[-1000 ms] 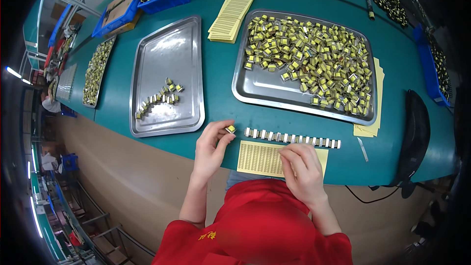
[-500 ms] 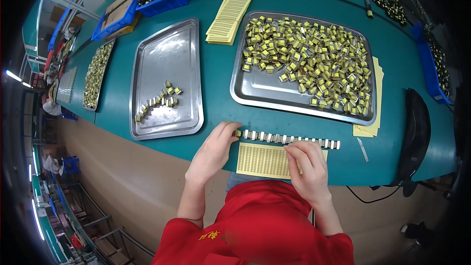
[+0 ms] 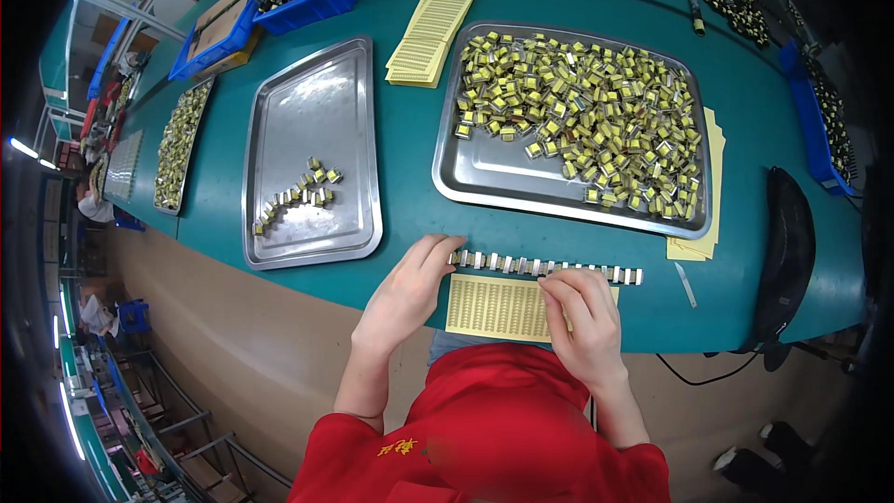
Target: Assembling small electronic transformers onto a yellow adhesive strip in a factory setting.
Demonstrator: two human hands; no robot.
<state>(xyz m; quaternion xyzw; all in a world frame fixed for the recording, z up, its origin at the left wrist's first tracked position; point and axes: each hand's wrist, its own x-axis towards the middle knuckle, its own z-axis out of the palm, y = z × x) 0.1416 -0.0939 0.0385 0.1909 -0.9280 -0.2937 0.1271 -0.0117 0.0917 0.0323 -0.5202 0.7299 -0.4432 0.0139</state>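
Row (image 3: 507,264): on the green table (image 3: 559,242), between the big tray (image 3: 475,177) and the yellow sheet (image 3: 494,305).
Left hand (image 3: 405,291): from my remote view, finger and thumb are closed about the end part (image 3: 453,259), at the row's left end.
Right hand (image 3: 585,312): fingertips bunched by the sheet's upper edge, close beside the row; I cannot tell whether they pinch anything.
Handling: I would keep the left pinch light and press along the row's length, so no piece twists or rides up. I judge the middle easy to nudge out of line, so I would keep the right knuckles off it.
Look: silver bands face up with darker bodies between, side by side in a nearly straight line; any fine gaps are too small for me to tell.
Spares: a yellow-topped heap (image 3: 577,102) fills much of the big tray.
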